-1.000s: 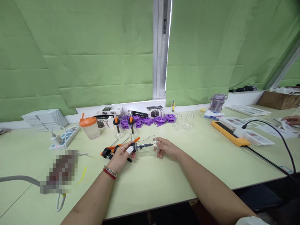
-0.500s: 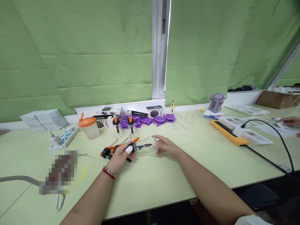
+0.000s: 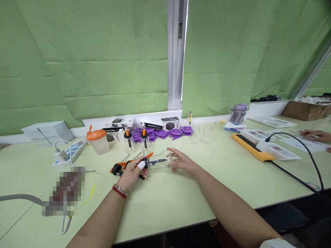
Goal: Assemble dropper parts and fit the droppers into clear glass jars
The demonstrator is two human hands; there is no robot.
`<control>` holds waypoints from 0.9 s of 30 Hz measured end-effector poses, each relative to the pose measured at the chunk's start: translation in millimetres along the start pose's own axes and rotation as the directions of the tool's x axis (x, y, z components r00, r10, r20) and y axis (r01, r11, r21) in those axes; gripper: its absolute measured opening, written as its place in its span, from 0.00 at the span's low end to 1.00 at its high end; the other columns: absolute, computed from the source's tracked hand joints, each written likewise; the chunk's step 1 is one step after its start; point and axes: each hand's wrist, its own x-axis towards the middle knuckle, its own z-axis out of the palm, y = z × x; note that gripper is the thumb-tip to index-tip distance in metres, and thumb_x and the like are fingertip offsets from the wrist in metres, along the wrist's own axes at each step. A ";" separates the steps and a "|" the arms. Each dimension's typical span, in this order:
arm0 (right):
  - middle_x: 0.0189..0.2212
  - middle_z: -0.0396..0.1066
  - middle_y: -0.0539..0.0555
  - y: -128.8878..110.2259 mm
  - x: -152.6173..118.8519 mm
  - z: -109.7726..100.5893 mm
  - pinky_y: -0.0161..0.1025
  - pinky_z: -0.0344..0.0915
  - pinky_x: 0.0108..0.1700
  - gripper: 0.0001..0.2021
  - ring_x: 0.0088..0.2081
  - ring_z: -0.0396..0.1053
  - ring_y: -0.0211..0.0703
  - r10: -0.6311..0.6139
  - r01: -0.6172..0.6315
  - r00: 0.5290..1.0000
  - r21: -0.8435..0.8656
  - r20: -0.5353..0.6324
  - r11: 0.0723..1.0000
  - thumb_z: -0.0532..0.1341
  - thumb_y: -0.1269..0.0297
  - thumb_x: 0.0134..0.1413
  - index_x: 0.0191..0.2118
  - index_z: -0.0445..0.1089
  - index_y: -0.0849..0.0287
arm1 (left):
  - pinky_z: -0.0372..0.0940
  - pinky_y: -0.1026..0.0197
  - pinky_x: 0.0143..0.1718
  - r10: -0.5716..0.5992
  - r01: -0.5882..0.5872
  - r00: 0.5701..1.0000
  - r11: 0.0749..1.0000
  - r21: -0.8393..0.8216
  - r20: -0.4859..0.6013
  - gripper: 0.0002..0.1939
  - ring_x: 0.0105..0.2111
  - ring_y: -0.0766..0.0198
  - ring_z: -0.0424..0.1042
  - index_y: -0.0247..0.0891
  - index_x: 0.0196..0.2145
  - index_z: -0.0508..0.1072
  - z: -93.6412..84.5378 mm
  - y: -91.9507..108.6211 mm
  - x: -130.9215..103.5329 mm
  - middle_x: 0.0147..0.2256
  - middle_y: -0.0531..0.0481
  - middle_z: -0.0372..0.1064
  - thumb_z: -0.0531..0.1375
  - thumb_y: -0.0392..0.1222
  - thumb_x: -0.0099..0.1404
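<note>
A clear glass bottle lies sideways between my hands, a black dispenser top at its neck and a dark tube inside. My left hand, white tape on its thumb, is closed round the black top. At the wide base, my right hand holds the glass with fingers curved round it. Loose black and orange dispenser tops lie beside and partly behind my left hand. Behind them stand two glass bottles fitted with such tops. Two open glass bottles stand farther right.
Purple plastic parts and small boxes line the back. An orange-lidded cup, a white power strip and stacked papers are left. An orange power strip lies right, near another person's hand.
My right hand's fingers have loosened and shifted slightly round the bottle's base. My left hand keeps its grip on the top. The other person's hand has moved left over the papers.
</note>
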 end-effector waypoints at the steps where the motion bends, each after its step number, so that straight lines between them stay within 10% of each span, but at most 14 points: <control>1: 0.48 0.59 0.56 -0.4 0.3 0.4 0.40 0.71 0.33 0.35 0.33 0.71 0.38 0.009 -0.009 1.000 0.001 -0.008 1.000 0.67 0.58 0.46 0.60 0.55 0.48 | 0.64 0.60 0.26 0.002 -0.002 1.000 1.000 0.009 -0.001 0.32 0.23 0.64 0.67 0.29 0.54 0.63 0.4 0.5 -0.5 0.23 0.51 0.69 0.60 0.51 0.56; 27: 0.35 0.68 0.51 4.2 4.6 7.5 0.34 0.66 0.21 0.23 0.22 0.71 0.37 0.157 -0.153 0.987 0.151 -0.015 0.977 0.61 0.53 0.51 0.51 0.59 0.54 | 0.67 0.59 0.26 0.042 -0.043 0.999 0.982 0.185 0.007 0.29 0.21 0.65 0.67 0.31 0.52 0.66 2.6 3.5 -0.7 0.22 0.52 0.69 0.58 0.51 0.57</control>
